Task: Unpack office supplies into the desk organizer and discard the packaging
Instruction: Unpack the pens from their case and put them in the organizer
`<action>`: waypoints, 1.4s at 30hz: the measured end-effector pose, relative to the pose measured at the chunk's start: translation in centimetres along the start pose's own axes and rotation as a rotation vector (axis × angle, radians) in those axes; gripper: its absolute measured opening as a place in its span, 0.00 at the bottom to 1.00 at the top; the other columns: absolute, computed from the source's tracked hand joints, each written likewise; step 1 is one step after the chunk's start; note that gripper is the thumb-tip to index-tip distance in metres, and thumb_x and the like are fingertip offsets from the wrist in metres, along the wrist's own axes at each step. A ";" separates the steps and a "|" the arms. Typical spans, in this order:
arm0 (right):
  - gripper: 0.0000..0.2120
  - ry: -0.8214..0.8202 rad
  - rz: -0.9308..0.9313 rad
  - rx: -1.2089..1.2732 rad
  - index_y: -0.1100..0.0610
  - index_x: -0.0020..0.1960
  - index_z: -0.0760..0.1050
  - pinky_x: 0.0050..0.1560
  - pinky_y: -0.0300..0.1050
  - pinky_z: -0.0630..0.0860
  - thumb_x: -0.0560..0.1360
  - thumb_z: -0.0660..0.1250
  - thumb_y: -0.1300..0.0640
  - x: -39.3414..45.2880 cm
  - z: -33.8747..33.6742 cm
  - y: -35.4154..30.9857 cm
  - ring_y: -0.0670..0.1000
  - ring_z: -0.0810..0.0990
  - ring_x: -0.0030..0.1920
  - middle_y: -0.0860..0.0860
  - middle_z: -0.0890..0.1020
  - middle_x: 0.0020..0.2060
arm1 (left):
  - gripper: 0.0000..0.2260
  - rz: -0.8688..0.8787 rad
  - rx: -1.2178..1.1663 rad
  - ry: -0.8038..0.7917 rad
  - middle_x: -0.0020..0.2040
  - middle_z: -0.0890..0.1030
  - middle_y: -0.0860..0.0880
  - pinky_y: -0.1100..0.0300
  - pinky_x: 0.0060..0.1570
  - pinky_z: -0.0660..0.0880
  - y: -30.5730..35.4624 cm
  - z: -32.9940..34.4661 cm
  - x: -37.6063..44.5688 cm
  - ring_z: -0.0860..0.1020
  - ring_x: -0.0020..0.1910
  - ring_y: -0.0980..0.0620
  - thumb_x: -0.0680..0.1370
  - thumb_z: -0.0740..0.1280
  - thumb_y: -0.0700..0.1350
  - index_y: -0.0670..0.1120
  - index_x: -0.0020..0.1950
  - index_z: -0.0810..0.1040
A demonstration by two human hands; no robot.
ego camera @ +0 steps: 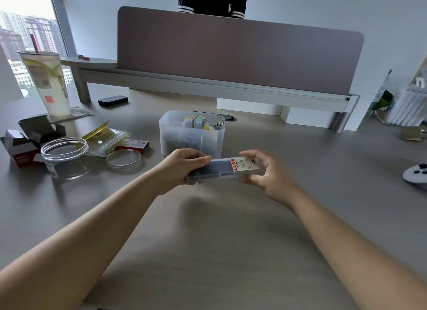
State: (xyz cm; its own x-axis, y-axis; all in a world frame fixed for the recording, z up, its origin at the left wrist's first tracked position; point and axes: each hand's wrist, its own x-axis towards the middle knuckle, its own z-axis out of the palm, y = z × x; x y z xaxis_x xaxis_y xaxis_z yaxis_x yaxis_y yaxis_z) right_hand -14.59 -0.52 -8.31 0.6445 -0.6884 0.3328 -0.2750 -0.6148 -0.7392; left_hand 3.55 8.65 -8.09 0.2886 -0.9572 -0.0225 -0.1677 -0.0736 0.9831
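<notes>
Translucent case [223, 171] lengthwise left-right, level.

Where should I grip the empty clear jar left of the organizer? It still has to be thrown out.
Grip the clear jar around its threaded rim, coming from above. It stands upright with its lid off beside it, and cardboard boxes crowd its left, so the top is probably easiest to reach.
</notes>
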 end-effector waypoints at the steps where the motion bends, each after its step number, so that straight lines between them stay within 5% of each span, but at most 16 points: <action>1: 0.24 0.005 0.021 0.017 0.56 0.58 0.73 0.59 0.34 0.67 0.64 0.73 0.64 0.0 -0.1 0.0 0.50 0.73 0.55 0.55 0.75 0.55 | 0.05 0.009 0.011 -0.010 0.34 0.73 0.49 0.68 0.28 0.69 0.1 -0.2 -0.1 0.71 0.29 0.55 0.75 0.64 0.43 0.46 0.39 0.76; 3: 0.23 -0.002 0.057 0.110 0.58 0.58 0.72 0.55 0.34 0.71 0.64 0.72 0.67 0.0 -0.3 0.0 0.47 0.76 0.49 0.54 0.77 0.52 | 0.02 0.054 0.126 -0.040 0.34 0.71 0.50 0.71 0.28 0.67 0.2 -0.3 -0.2 0.69 0.31 0.56 0.72 0.67 0.41 0.45 0.43 0.75; 6: 0.25 0.008 0.095 0.318 0.59 0.59 0.70 0.43 0.28 0.74 0.64 0.71 0.69 0.1 -0.5 -0.4 0.42 0.76 0.40 0.47 0.77 0.42 | 0.10 0.131 0.317 -0.050 0.32 0.69 0.52 0.74 0.26 0.65 0.1 0.2 -0.1 0.69 0.26 0.61 0.68 0.71 0.37 0.43 0.47 0.74; 10: 0.29 0.156 0.175 0.579 0.58 0.64 0.63 0.53 0.42 0.77 0.67 0.68 0.69 0.8 0.1 -0.7 0.49 0.76 0.50 0.52 0.74 0.50 | 0.07 0.119 0.292 -0.040 0.34 0.72 0.50 0.64 0.33 0.67 0.1 0.6 0.3 0.69 0.30 0.56 0.70 0.70 0.39 0.44 0.45 0.74; 14: 0.18 0.169 0.247 0.801 0.58 0.57 0.66 0.43 0.40 0.79 0.70 0.66 0.67 1.0 1.2 -1.1 0.52 0.78 0.43 0.53 0.78 0.41 | 0.05 0.097 0.248 -0.059 0.35 0.75 0.47 0.63 0.34 0.69 -0.3 1.3 0.3 0.71 0.32 0.53 0.71 0.69 0.43 0.44 0.42 0.75; 20: 0.09 0.063 0.268 0.801 0.52 0.51 0.69 0.52 0.54 0.74 0.74 0.61 0.63 1.2 1.2 -1.0 0.54 0.77 0.44 0.53 0.75 0.41 | 0.01 0.084 0.161 -0.108 0.39 0.77 0.48 0.65 0.37 0.73 -0.4 1.4 0.0 0.74 0.38 0.54 0.73 0.67 0.43 0.48 0.41 0.76; 25: 0.24 0.012 0.194 0.673 0.59 0.67 0.60 0.44 0.45 0.78 0.73 0.63 0.62 1.6 0.8 -1.7 0.53 0.79 0.41 0.59 0.78 0.49 | 0.02 0.076 -0.014 -0.012 0.45 0.78 0.48 0.61 0.43 0.71 0.5 0.0 0.2 0.76 0.41 0.54 0.74 0.64 0.45 0.49 0.44 0.75; 27: 0.19 -0.007 0.175 0.620 0.62 0.62 0.65 0.44 0.41 0.77 0.72 0.64 0.62 1.7 1.0 -2.1 0.51 0.79 0.40 0.62 0.77 0.55 | 0.02 0.077 -0.067 -0.014 0.45 0.79 0.48 0.61 0.43 0.72 0.7 -0.2 0.0 0.76 0.40 0.53 0.74 0.63 0.45 0.49 0.45 0.75; 32: 0.13 -0.135 0.072 0.395 0.56 0.55 0.74 0.45 0.32 0.75 0.71 0.66 0.62 1.6 1.7 -2.6 0.45 0.78 0.42 0.53 0.80 0.47 | 0.04 0.072 -0.147 -0.039 0.41 0.81 0.50 0.63 0.41 0.74 0.4 -0.6 -0.3 0.79 0.36 0.56 0.74 0.64 0.45 0.51 0.47 0.75; 37: 0.19 -0.175 0.051 0.274 0.57 0.58 0.74 0.46 0.33 0.74 0.68 0.69 0.65 1.7 2.9 -2.5 0.45 0.77 0.44 0.50 0.80 0.47 | 0.03 0.091 -0.143 -0.028 0.33 0.81 0.54 0.66 0.38 0.75 -0.4 -0.8 -0.3 0.80 0.32 0.61 0.72 0.66 0.44 0.48 0.44 0.77; 42: 0.14 -0.162 0.019 0.183 0.50 0.46 0.73 0.46 0.39 0.74 0.67 0.71 0.64 1.8 2.7 -2.1 0.48 0.77 0.43 0.46 0.78 0.42 | 0.01 0.109 -0.238 0.079 0.34 0.80 0.52 0.66 0.39 0.76 -0.6 -1.4 -0.1 0.79 0.30 0.60 0.71 0.66 0.43 0.46 0.41 0.77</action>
State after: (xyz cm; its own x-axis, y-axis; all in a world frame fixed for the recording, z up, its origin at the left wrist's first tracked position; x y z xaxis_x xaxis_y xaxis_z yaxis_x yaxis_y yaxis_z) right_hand -10.98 0.57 -7.76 0.7508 -0.6190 0.2305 -0.1633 -0.5122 -0.8432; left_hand 4.91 9.21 -8.47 0.3550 -0.9305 0.0905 0.0221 0.1052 0.9942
